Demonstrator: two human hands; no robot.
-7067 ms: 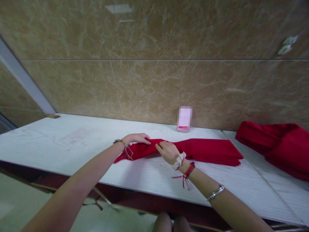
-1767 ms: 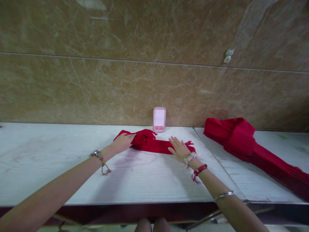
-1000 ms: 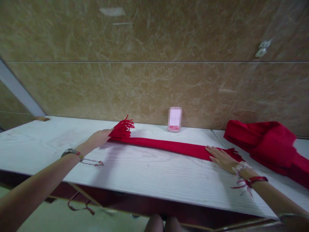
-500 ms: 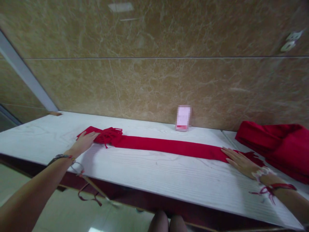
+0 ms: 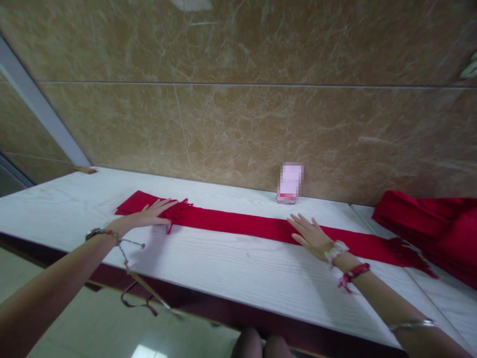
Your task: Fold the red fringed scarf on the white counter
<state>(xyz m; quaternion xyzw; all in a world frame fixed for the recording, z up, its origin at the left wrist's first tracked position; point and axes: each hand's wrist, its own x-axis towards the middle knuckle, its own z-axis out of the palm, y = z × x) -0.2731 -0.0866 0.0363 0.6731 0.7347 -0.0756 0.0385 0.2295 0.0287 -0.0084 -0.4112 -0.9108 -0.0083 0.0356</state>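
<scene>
A long red scarf (image 5: 238, 223) lies stretched across the white tabletop (image 5: 231, 268), narrow and fairly flat. Its left end is folded over on itself, and one fringe rests partway along on top. My left hand (image 5: 154, 213) is open over that fringe and the folded end, fingers spread. Around the middle-right of the strip, my right hand (image 5: 311, 236) is open, its fingertips on or just above the cloth. The other fringe spreads out at the far right end of the scarf.
More red cloth (image 5: 428, 228) is heaped at the right. A pale pink box-like object (image 5: 289, 183), blurred out, stands against the marbled tile wall (image 5: 238, 129). A small brown piece (image 5: 85, 170) sits at the back left corner. A brown strap (image 5: 137, 298) hangs below the front edge.
My right hand has moved left from the scarf's right end toward its middle, uncovering the right fringe. My left hand has slid slightly right onto the left fringe. The view has shifted a little.
</scene>
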